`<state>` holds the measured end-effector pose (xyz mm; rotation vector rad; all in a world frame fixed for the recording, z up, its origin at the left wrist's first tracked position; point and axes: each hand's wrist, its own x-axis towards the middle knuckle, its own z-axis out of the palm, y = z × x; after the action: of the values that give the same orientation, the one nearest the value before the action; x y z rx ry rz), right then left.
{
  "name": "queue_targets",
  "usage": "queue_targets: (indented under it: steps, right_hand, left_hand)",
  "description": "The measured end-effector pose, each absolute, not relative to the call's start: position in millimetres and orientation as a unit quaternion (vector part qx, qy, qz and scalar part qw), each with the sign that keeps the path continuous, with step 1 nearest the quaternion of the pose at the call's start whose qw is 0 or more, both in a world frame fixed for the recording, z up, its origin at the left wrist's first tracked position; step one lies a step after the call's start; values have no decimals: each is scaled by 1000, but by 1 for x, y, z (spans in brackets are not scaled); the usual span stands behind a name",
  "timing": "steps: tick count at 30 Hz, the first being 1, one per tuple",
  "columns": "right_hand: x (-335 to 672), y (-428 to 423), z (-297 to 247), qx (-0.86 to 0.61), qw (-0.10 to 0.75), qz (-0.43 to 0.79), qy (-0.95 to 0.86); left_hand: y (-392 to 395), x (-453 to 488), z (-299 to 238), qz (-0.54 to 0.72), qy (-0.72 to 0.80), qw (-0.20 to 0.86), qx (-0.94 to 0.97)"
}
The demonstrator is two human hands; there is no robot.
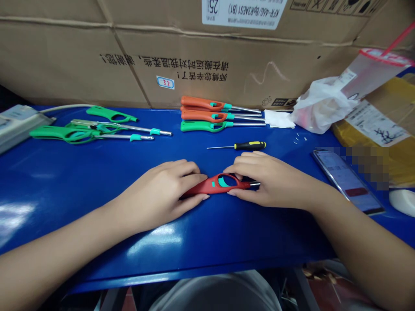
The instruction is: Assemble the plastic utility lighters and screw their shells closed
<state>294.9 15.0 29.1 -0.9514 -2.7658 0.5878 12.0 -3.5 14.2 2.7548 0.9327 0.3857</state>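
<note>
A red long-nosed lighter (pixel 210 185) with a teal trigger lies flat on the blue table (pixel 97 172), held from both ends. My left hand (pixel 165 190) is closed around its handle end, thumb under and fingers over. Around the nozzle end my right hand (pixel 269 181) is closed, and the metal tube is mostly hidden beneath its fingers. A small screwdriver (pixel 240 146) with a black and yellow handle lies just beyond my hands.
Two orange lighters and one green lighter (pixel 214 115) lie in a row at the back. Green lighter parts (pixel 94 129) sit at the left beside a grey power strip (pixel 16 125). A phone (pixel 348 180), plastic bags (pixel 327 106) and tiny screws (pixel 300 138) are at right. Cardboard boxes (pixel 162 52) wall the back.
</note>
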Motion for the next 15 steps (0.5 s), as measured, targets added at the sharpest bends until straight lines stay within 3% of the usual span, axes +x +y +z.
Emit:
queue_targets:
  steps: [15]
  right_hand:
    - [298, 16, 30, -322, 82, 196, -923]
  left_hand:
    - [-4, 13, 9, 142, 328, 106, 928]
